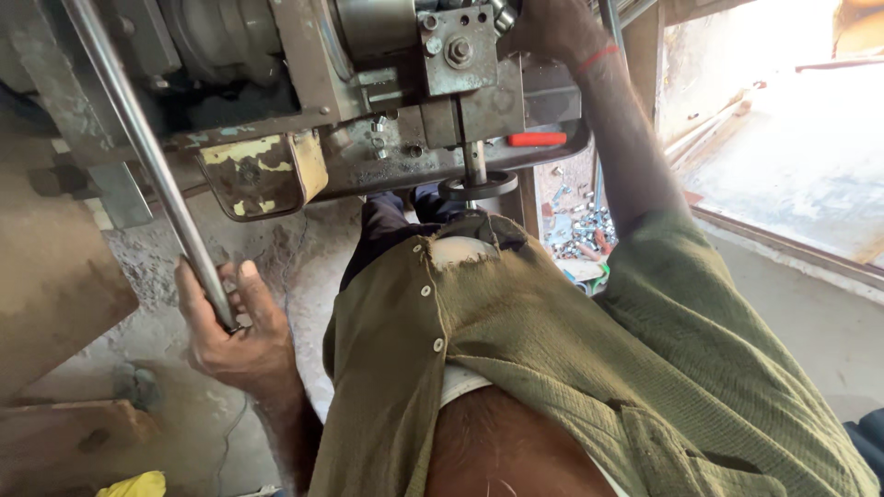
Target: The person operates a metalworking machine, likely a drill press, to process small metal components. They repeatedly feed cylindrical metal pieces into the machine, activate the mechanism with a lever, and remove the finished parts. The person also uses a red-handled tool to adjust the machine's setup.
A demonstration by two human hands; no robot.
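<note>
My left hand (235,327) grips the lower end of a long shiny steel lever (138,138) that slants up to the top left of a grimy press machine (387,83). My right hand (552,28) reaches up to the machine's top near a bolted block (458,51); its fingers are partly cut off by the frame edge, so whatever it holds is hidden. A vertical ram (474,164) hangs under the block, with a dark metal ring (477,187) around its lower end. My olive shirt (571,368) fills the lower right.
A red-handled tool (537,139) lies on the machine's ledge. Small shiny metal parts (585,230) are heaped on the floor behind my arm. A chipped yellow plate (262,170) hangs from the machine. A yellow cloth (133,484) lies bottom left. Bright concrete ground (801,156) lies to the right.
</note>
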